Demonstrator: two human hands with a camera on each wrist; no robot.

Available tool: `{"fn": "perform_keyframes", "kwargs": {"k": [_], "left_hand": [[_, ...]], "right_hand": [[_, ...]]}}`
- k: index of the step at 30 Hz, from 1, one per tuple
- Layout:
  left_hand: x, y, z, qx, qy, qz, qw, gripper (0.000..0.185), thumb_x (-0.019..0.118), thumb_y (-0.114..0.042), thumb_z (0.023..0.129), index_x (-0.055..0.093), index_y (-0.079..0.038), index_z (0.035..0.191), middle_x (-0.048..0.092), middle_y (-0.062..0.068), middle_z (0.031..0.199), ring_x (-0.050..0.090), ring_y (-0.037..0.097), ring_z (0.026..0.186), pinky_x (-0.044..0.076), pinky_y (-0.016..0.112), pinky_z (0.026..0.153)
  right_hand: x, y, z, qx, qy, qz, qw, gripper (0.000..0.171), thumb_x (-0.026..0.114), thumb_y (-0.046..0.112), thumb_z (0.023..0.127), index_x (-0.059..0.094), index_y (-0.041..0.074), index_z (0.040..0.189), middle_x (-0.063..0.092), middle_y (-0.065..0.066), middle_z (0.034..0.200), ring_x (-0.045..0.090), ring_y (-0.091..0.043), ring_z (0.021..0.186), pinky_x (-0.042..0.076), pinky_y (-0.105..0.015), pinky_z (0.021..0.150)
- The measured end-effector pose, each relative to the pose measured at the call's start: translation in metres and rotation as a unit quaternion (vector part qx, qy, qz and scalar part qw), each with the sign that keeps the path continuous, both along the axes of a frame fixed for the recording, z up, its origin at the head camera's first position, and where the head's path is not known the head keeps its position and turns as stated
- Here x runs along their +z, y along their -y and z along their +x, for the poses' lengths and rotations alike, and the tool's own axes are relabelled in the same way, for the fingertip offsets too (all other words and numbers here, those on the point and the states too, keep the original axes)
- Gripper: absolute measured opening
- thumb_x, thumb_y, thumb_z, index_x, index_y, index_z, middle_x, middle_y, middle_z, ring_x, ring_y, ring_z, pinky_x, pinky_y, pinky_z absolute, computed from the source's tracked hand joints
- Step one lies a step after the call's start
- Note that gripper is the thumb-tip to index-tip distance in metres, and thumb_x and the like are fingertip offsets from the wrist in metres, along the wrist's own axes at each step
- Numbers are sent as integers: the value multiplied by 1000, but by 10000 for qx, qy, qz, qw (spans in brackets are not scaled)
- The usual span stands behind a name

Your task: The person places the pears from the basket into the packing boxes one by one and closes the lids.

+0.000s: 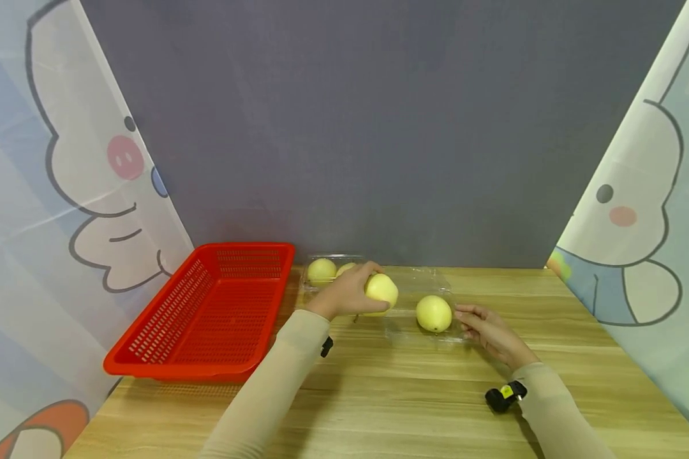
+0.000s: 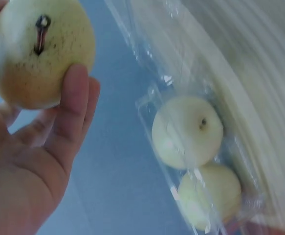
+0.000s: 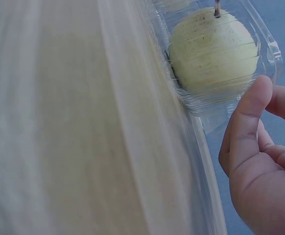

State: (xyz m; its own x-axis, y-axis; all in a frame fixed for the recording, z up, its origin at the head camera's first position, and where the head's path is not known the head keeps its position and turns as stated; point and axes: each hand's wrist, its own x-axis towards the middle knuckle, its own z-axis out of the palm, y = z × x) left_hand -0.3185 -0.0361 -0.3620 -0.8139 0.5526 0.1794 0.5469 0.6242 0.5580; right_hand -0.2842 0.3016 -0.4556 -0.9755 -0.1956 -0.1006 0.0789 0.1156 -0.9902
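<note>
My left hand [image 1: 347, 294] grips a pale yellow pear [image 1: 383, 290] between thumb and fingers, held up above the clear plastic packaging. In the left wrist view the dark stem of this pear [image 2: 20, 63] faces the camera. Another pear [image 1: 434, 313] sits in a clear plastic container [image 1: 400, 331] in front of my right hand. With thumb and forefinger, my right hand [image 1: 494, 335] pinches the container's right edge. Farther left, two more pears [image 1: 321, 271] lie side by side in clear plastic, one partly hidden behind the left hand.
A red plastic basket [image 1: 224, 319] with slotted sides stands on the left of the wooden table [image 1: 379, 408]. A dark grey panel [image 1: 344, 127] rises behind the table. Printed cartoon cloths [image 1: 637, 210] hang at both sides.
</note>
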Motion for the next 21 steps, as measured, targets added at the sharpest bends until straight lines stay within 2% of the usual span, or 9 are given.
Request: {"fn": "perform_keyframes", "kwargs": {"k": [9, 15, 21], "left_hand": [[-10, -19, 6, 493, 205, 348, 9980, 72, 79, -44, 79, 49, -19, 141, 53, 8, 125, 59, 19, 94, 54, 33, 69], [-15, -32, 9, 637, 287, 472, 9964, 71, 79, -44, 79, 49, -23, 139, 52, 7, 129, 59, 18, 94, 54, 33, 69], [-22, -41, 7, 647, 233, 354, 9970, 70, 77, -45, 80, 49, -23, 140, 51, 7, 133, 59, 17, 93, 53, 32, 69]], "right_hand": [[1, 0, 1, -7, 12, -3, 10000, 62, 56, 23, 105, 29, -13, 147, 49, -6, 104, 50, -8, 84, 52, -21, 71], [1, 0, 1, -29, 7, -37, 10000, 61, 56, 23, 105, 29, -13, 146, 49, -6, 104, 50, -8, 84, 52, -20, 71], [-1, -1, 1, 13, -6, -48, 10000, 61, 55, 22, 105, 29, -13, 147, 49, -6, 104, 49, -7, 83, 52, -20, 71]]}}
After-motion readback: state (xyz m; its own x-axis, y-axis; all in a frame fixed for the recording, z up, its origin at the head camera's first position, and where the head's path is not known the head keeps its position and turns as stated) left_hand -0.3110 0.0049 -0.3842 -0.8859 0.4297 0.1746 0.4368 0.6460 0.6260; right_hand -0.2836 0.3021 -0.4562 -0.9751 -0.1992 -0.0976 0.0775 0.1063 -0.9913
